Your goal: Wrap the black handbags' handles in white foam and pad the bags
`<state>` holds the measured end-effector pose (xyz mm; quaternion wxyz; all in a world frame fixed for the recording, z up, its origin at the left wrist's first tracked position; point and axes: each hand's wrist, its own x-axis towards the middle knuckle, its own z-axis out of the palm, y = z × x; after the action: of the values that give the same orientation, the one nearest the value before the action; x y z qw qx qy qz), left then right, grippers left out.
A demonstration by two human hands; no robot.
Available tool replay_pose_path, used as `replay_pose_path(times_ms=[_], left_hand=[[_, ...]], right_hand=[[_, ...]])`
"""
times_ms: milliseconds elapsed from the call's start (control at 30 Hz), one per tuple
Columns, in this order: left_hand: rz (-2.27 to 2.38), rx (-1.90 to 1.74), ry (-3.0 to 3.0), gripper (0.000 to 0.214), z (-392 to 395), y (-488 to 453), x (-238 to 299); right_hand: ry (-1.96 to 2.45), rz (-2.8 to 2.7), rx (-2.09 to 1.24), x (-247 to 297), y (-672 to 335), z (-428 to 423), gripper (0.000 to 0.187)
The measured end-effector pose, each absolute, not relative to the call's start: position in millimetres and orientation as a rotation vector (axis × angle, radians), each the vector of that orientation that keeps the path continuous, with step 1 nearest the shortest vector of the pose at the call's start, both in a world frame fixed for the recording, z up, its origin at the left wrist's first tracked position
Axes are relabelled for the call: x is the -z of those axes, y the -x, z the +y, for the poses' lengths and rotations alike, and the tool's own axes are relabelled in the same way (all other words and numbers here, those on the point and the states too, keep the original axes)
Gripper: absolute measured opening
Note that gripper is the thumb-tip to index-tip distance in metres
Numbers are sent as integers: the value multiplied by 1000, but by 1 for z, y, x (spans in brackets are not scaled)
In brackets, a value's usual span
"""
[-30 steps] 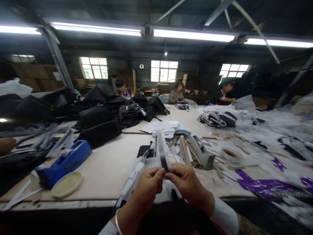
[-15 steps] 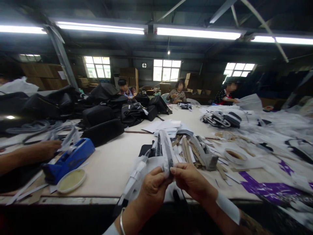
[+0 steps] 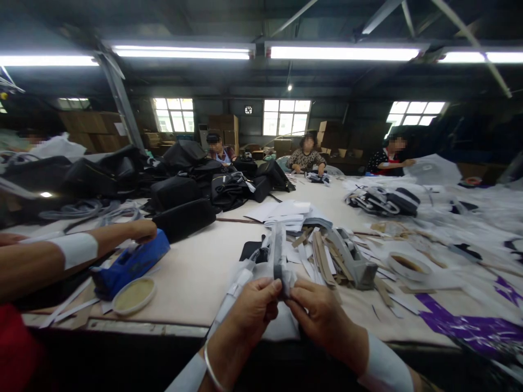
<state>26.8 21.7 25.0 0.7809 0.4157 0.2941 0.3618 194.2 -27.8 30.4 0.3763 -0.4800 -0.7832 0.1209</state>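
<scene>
Close to the table's front edge, a dark strap [image 3: 278,270] partly covered in whitish translucent wrapping rises between my hands. My left hand [image 3: 254,307] is closed, pinching the strap's lower part between thumb and fingers. Just to its right, the fingers of my right hand [image 3: 322,310] pinch the wrapping [image 3: 289,279] at the strap's side. Beneath and behind them lies more white wrapped material [image 3: 237,283], with a black piece [image 3: 251,249] beyond it. My fingers hide the strap's lower end.
A co-worker's hand [image 3: 144,231] reaches over a blue tape dispenser [image 3: 129,262] at left, near a round lid [image 3: 134,296]. Black bags [image 3: 180,196] pile up behind. Cardboard strips [image 3: 322,256], a grey dispenser [image 3: 359,267] and a tape roll [image 3: 408,265] lie right.
The view has shifted slightly left. My right fingers now pinch the wrapping beside the strap. The co-worker's hand has moved right, over the blue dispenser.
</scene>
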Motion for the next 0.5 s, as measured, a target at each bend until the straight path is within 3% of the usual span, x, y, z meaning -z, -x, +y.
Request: replay_pose_path(times_ms=[167, 233, 367, 500], left_hand=[[745, -1040, -1534, 20, 12, -23, -29], [751, -1120, -1758, 22, 5, -24, -25], [827, -1116, -1842, 21, -2, -27, -9], [975, -953, -1426, 16, -1, -19, -5]], right_hand=[[1258, -1458, -1177, -36, -200, -17, 44], [1253, -1220, -1397, -34, -196, -14, 50], [1406, -1231, -1212, -21, -188, -10, 46], [1460, -1569, -828, -4, -194, -6, 34]])
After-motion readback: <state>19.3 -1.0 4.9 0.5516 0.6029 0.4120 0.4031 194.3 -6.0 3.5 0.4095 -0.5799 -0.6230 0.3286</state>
